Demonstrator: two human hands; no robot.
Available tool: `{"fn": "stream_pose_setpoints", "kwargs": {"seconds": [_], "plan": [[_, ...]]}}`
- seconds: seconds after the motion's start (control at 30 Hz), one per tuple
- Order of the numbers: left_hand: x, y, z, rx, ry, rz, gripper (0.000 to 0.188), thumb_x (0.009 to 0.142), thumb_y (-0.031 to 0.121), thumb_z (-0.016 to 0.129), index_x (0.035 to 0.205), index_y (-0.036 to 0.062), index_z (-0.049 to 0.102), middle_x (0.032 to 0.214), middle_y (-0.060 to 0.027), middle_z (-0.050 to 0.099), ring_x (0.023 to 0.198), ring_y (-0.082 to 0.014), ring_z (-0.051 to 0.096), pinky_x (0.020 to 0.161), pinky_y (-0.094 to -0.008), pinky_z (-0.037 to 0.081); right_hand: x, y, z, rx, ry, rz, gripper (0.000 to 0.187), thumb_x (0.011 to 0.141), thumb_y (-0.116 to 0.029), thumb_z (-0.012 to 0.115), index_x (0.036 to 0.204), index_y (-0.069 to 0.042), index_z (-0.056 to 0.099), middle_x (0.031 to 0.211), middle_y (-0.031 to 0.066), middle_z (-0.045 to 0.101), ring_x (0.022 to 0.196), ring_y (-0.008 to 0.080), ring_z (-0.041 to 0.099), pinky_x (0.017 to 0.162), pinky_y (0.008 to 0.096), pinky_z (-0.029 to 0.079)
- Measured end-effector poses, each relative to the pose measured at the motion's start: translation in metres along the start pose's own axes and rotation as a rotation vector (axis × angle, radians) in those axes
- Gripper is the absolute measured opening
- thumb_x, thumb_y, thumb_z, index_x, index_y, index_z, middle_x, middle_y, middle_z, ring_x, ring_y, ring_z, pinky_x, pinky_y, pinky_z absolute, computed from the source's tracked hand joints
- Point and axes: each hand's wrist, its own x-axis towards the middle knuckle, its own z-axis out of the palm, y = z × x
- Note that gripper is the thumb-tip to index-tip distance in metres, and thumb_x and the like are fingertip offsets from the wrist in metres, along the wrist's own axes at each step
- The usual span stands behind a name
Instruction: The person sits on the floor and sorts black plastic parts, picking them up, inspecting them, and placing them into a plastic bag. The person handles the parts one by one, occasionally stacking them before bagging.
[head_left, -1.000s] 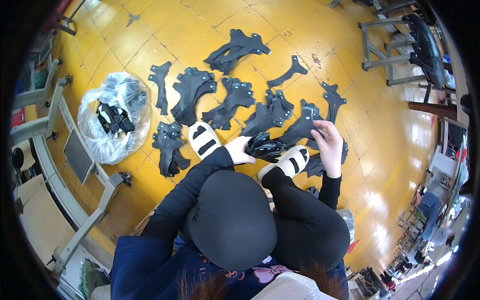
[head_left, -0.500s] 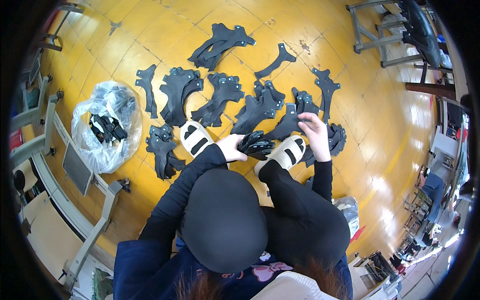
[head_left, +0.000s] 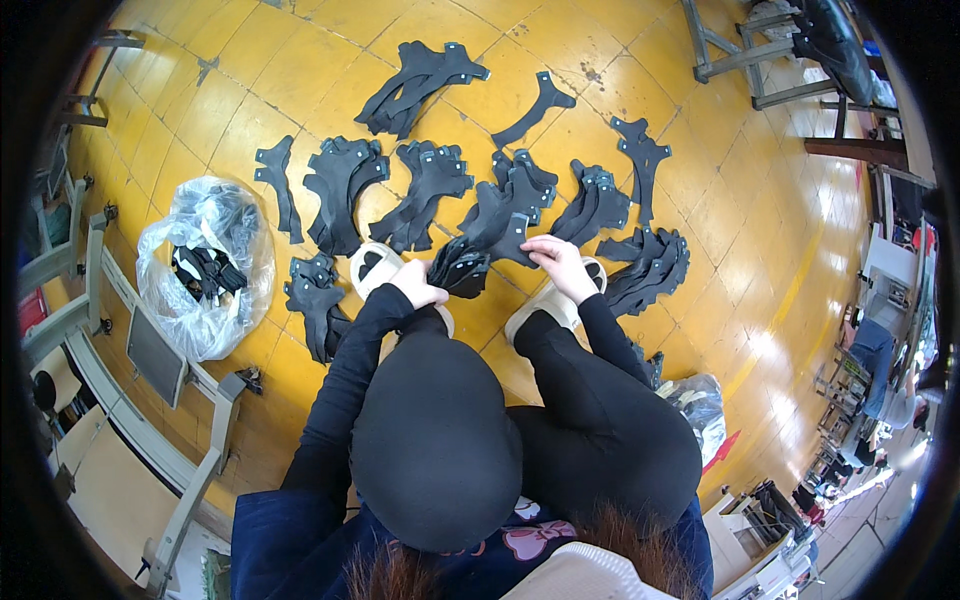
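My left hand point(head_left: 417, 284) is closed around a folded bundle of black cut fabric pieces point(head_left: 460, 272), held low between my feet. With fingertips pinched, my right hand point(head_left: 563, 266) grips the edge of a single black fabric piece point(head_left: 513, 240) that has a small pale label near its top. That piece lies just right of the bundle; whether the two touch is hard to tell. Beyond my hands, black pieces with small labels lie in overlapping piles, among them a middle pile point(head_left: 522, 182), a right pile point(head_left: 593, 205) and a far pile point(head_left: 425, 85).
A clear plastic bag point(head_left: 160, 250) with dark scraps stands at left, beside a metal frame point(head_left: 210, 440). Single black pieces lie at far left point(head_left: 282, 185) and right point(head_left: 641, 165). Another plastic bag point(head_left: 705, 410) is by my right knee. A stool point(head_left: 750, 60) stands far right.
My right hand has come down and left, from raised above the piles to pinching a fabric piece. My left hand and its bundle have shifted slightly left. The view has shifted a little.
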Motion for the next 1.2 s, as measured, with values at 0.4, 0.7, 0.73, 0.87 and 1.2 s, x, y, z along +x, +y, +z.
{"fn": "stream_pose_setpoints", "kwargs": {"seconds": [0.4, 0.7, 0.73, 0.87, 1.2], "plan": [[0.011, -0.037, -0.005, -0.518, -0.118, 0.027, 0.039, 0.078, 0.022, 0.067, 0.104, -0.0052, 0.058, 0.082, -0.0126, 0.065, 0.077, -0.0196, 0.063, 0.071, -0.0278, 0.047, 0.043, -0.004, -0.018, -0.478, 0.115, -0.207, 0.029, 0.080, -0.003, 0.056, 0.108, -0.005, 0.063, 0.119, 0.0124, 0.058, 0.110, 0.0301, 0.054, 0.096, 0.0355, 0.042], [0.002, -0.002, -0.009, -1.047, -0.156, 0.184, 0.044, 0.087, 0.028, 0.064, 0.112, -0.0068, 0.053, 0.094, -0.0141, 0.065, 0.078, -0.0166, 0.063, 0.068, -0.0246, 0.049, 0.030, -0.145, -0.007, 0.009, -0.051, -0.269, 0.017, 0.081, -0.007, 0.064, 0.097, -0.001, 0.064, 0.089, 0.0058, 0.059, 0.079, 0.0151, 0.056, 0.072, 0.0258, 0.045], [0.003, 0.000, -0.008, -1.050, -0.134, 0.197, 0.045, 0.087, 0.031, 0.064, 0.109, -0.0073, 0.055, 0.091, -0.0141, 0.066, 0.074, -0.0138, 0.062, 0.065, -0.0226, 0.048, 0.029, -0.148, -0.004, -0.016, -0.083, -0.279, 0.018, 0.080, -0.008, 0.064, 0.097, -0.001, 0.063, 0.089, 0.0058, 0.059, 0.078, 0.0153, 0.056, 0.072, 0.0263, 0.045], [0.009, -0.011, -0.008, -1.061, -0.204, 0.116, 0.048, 0.086, 0.024, 0.064, 0.119, -0.0059, 0.047, 0.101, -0.0148, 0.062, 0.082, -0.0217, 0.065, 0.071, -0.0282, 0.052, 0.027, -0.151, 0.005, -0.025, -0.086, -0.220, 0.021, 0.080, -0.009, 0.065, 0.099, -0.001, 0.062, 0.089, 0.0057, 0.059, 0.076, 0.0150, 0.054, 0.071, 0.0269, 0.045], [0.010, -0.008, -0.001, -1.155, -0.190, 0.151, 0.044, 0.086, 0.022, 0.064, 0.119, -0.0038, 0.049, 0.102, -0.0126, 0.063, 0.083, -0.0213, 0.065, 0.072, -0.0288, 0.052, 0.024, -0.137, 0.017, -0.213, 0.004, -0.391, 0.017, 0.075, -0.012, 0.068, 0.090, -0.005, 0.065, 0.089, 0.0033, 0.051, 0.082, 0.0195, 0.050, 0.072, 0.0329, 0.043]]}}
